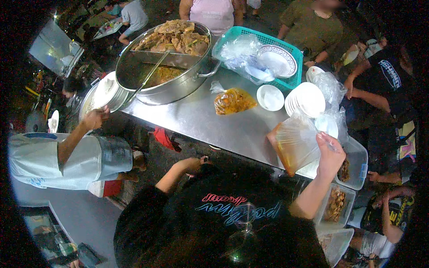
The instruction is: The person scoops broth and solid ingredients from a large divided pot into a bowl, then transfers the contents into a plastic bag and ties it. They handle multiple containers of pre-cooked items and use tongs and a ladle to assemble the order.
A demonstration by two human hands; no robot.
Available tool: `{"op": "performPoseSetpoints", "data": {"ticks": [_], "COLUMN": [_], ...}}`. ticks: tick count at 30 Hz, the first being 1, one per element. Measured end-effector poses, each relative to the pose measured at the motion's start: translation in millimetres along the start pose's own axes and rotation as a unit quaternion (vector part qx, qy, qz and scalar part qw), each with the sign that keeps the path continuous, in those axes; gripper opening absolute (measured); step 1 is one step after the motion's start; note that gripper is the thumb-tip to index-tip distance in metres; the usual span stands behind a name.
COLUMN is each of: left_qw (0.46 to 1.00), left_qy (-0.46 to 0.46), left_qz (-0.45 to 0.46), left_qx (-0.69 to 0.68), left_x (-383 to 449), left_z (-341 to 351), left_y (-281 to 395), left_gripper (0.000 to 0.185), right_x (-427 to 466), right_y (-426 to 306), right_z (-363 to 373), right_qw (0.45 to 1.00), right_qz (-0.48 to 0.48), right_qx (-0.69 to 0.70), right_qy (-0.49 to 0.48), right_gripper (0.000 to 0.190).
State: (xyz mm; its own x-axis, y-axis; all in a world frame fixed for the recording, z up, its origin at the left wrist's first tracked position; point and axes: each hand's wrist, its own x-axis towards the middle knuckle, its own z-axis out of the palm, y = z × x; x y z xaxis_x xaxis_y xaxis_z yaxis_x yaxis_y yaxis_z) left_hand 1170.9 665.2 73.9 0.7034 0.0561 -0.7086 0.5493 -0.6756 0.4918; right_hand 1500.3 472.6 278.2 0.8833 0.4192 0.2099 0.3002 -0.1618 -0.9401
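My right hand (pixel 330 155) pinches the gathered top of a clear plastic bag (pixel 291 144). Orange-brown soup fills the lower part of this bag, which hangs tilted over the right front edge of the steel table (pixel 201 124). Close to my waist, below the table's edge, my left hand (pixel 192 165) has its fingers curled; whether it holds something small is unclear. On the tabletop lies a second, knotted bag of orange stew (pixel 234 101). A white bowl (pixel 270 97) stands beside it, next to a stack of white plates (pixel 305 99).
A divided steel pot (pixel 177 95) holds meat pieces, broth and a ladle (pixel 154 70). Behind is a teal basket (pixel 291 53) with plastic bags and an oval plate (pixel 277 60). Food containers (pixel 335 204) line the right. At left, another person's hand (pixel 95 118) is beside stacked plates (pixel 109 90).
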Motion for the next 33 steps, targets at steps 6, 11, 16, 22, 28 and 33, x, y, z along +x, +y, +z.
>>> {"op": "performPoseSetpoints", "data": {"ticks": [6, 11, 16, 22, 28, 33], "left_qw": [0.844, 0.872, 0.904, 0.911, 0.893, 0.847], "left_qy": [0.535, 0.481, 0.423, 0.393, 0.407, 0.463], "left_qz": [0.038, -0.070, 0.054, 0.127, 0.185, 0.202], "left_qx": [0.004, 0.054, 0.021, 0.008, -0.053, -0.163], "left_x": [13.4, 74.1, 73.7, 75.1, 98.9, 60.0], "left_z": [-120.9, -196.5, -236.0, -285.0, -284.4, -248.2], "left_y": [34.7, 42.8, 61.2, 107.3, 132.7, 96.5], "left_gripper": [0.038, 0.053, 0.029, 0.033, 0.043, 0.029], "right_x": [-4.9, -16.2, -29.0, -33.3, -32.6, -22.8], "right_y": [6.9, -2.3, -13.4, -16.8, -21.5, -23.7], "right_z": [7.8, 3.7, -3.1, 7.7, 22.2, 50.9], "right_qw": [1.000, 0.999, 0.997, 0.995, 0.990, 0.992], "right_qz": [-0.020, -0.006, -0.010, -0.035, -0.049, -0.066], "right_qx": [0.021, 0.000, -0.056, -0.086, -0.131, -0.097], "right_qy": [0.002, 0.043, 0.051, 0.036, -0.012, -0.045], "right_gripper": [0.013, 0.013, 0.015, 0.015, 0.014, 0.017]}}
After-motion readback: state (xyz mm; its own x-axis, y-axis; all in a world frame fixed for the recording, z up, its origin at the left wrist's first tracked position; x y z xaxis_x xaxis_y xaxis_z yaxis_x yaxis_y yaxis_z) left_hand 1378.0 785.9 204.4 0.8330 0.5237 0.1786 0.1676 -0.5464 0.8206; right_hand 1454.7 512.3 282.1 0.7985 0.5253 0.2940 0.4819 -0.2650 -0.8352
